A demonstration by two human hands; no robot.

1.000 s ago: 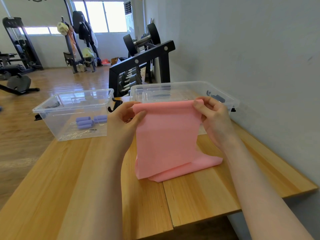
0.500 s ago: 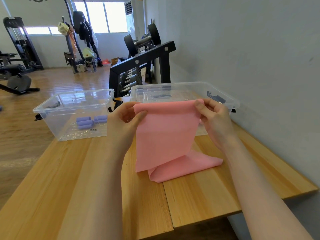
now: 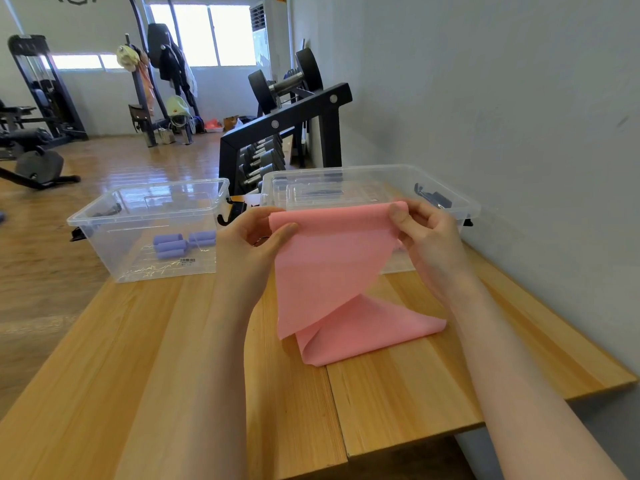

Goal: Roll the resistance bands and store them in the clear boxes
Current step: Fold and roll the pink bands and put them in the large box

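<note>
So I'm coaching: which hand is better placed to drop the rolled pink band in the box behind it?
Probably the right hand: it pinches the pink band directly before that clear box.

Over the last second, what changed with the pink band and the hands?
The pink band was drawn upward, so less of it lies on the table. Left hand and right hand still pinch its top corners. Both clear boxes stayed put.

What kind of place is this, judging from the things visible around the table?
Most likely a gym: a dumbbell rack stands behind the table, a weight machine stands by the far wall, and both hands hold a pink resistance band.
</note>
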